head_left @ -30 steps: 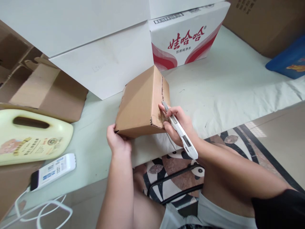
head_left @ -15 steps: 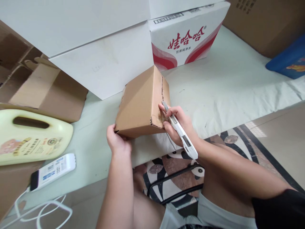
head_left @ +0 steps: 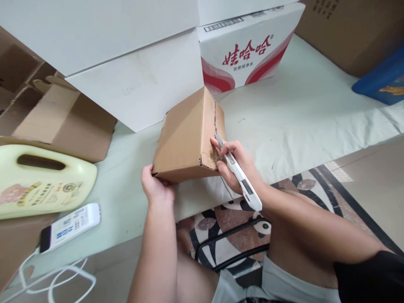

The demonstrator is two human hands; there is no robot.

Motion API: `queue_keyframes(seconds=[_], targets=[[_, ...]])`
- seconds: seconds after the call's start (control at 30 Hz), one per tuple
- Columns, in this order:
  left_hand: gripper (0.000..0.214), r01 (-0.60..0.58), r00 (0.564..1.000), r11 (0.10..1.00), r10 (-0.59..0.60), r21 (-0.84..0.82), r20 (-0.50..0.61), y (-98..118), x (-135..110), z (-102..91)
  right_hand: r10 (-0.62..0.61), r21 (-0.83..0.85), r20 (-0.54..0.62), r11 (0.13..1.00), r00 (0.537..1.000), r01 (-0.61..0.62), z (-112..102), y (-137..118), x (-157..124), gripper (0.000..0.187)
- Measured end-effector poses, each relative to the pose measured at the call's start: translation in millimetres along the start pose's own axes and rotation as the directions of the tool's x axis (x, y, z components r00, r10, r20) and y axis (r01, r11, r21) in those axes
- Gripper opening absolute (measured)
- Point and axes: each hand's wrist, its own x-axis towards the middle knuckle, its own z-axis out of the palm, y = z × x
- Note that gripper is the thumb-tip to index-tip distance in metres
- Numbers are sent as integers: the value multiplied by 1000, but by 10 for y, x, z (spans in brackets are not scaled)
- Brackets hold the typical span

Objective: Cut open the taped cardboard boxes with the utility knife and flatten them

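Observation:
A brown cardboard box (head_left: 183, 139) rests tilted near the front edge of the cloth-covered table, its taped seam side turned to the right. My left hand (head_left: 158, 185) grips the box's lower left corner, with some fingers hidden beneath it. In my right hand (head_left: 238, 166) is a white utility knife (head_left: 241, 179), its tip pointing up and left against the seam side. Fingers of that same hand also touch the box near its right front corner. A dark line of torn or cut tape runs along the seam.
White cartons (head_left: 135, 80) and a red-and-white water carton (head_left: 243, 54) stand behind. On the left are an open cardboard box (head_left: 63, 113), a pale yellow jug (head_left: 47, 181) and a white device (head_left: 71, 227) with a cable. A blue container (head_left: 383, 78) sits at right.

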Motion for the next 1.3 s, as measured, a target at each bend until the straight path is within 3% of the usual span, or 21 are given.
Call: queue_keyframes(seconds=[0.93,1.13,1.3], targets=[[20,11,1000,1000,-12,18,18,-19,30,-31,18,9,18,1000,1000,-18,-15,3,-10,26],[17,12,1000,1000,-12,-5,-19,-8,-2,-8,21,12,17,1000,1000,-21,-17,5,-11,26],[19,1,999,1000,-2,12,32,-26,50,-37,-2,2,7,1000,1000,2,-16,3,-13,26]])
